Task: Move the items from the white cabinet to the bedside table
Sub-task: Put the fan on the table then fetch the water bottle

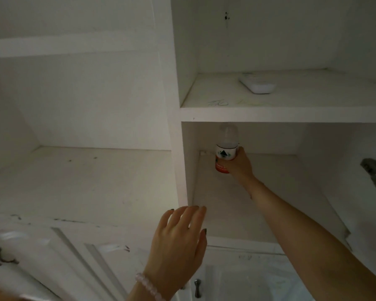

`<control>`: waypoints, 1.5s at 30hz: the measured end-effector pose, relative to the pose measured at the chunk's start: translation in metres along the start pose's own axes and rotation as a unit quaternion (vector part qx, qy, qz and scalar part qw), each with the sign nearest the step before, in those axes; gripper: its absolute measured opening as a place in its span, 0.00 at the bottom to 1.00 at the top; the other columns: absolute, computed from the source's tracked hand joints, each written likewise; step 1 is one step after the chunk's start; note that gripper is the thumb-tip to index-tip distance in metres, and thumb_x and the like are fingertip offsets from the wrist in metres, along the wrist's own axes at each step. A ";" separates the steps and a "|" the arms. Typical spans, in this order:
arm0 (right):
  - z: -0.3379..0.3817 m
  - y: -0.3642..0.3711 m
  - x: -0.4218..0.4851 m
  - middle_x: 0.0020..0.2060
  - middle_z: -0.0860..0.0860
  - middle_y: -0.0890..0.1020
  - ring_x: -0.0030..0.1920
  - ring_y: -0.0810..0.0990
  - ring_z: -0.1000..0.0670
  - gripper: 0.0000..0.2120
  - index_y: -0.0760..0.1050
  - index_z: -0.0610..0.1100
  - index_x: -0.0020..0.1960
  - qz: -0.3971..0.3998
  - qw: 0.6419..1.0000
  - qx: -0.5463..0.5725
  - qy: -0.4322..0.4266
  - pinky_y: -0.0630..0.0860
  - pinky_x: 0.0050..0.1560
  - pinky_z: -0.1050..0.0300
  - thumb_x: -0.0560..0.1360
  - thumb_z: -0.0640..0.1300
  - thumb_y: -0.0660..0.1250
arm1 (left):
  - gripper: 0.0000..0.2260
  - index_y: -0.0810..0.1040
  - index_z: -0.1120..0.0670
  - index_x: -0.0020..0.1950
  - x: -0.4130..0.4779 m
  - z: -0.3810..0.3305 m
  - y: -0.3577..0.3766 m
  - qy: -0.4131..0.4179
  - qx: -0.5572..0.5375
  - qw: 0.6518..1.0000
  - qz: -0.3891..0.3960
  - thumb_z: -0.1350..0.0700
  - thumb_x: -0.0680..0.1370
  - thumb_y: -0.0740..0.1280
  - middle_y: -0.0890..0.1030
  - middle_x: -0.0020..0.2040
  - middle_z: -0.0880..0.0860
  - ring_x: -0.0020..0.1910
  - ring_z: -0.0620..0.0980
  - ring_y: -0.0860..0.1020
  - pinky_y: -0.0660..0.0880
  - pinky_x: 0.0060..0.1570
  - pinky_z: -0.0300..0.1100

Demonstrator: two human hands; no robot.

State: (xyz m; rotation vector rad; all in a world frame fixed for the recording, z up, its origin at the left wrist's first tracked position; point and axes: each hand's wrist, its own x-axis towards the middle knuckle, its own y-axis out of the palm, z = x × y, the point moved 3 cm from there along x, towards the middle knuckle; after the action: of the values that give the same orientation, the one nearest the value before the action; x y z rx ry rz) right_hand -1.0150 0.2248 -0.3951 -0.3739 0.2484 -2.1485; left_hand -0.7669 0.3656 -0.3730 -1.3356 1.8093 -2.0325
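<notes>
In the white cabinet, lower compartment at 1 o'clock, your right hand wraps the bottle, your left hand hovers with fingers spread wide, and the tall cap may hit the shelf above if you lift.

The dim white cabinet has scuffed shelves and a metal hinge.

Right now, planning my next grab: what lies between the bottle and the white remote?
Head view: only the shelf board, remote lying above it, bottle held below.
</notes>
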 end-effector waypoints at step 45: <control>0.039 -0.027 -0.326 0.46 0.62 0.76 0.49 0.77 0.54 0.27 0.67 0.54 0.56 -0.136 0.982 0.009 0.131 0.76 0.54 0.55 0.63 0.46 0.77 | 0.17 0.76 0.48 0.61 -0.022 -0.015 -0.014 -0.081 -0.708 0.673 0.199 0.45 0.76 0.58 0.80 0.58 0.44 0.58 0.43 0.78 0.75 0.57 0.40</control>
State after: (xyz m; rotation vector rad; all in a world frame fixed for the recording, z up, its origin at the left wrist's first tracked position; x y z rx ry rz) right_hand -0.8458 0.5072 -0.4062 -0.1164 0.3436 -2.4685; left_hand -0.7567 0.3937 -0.3709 -0.9038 3.2009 0.0608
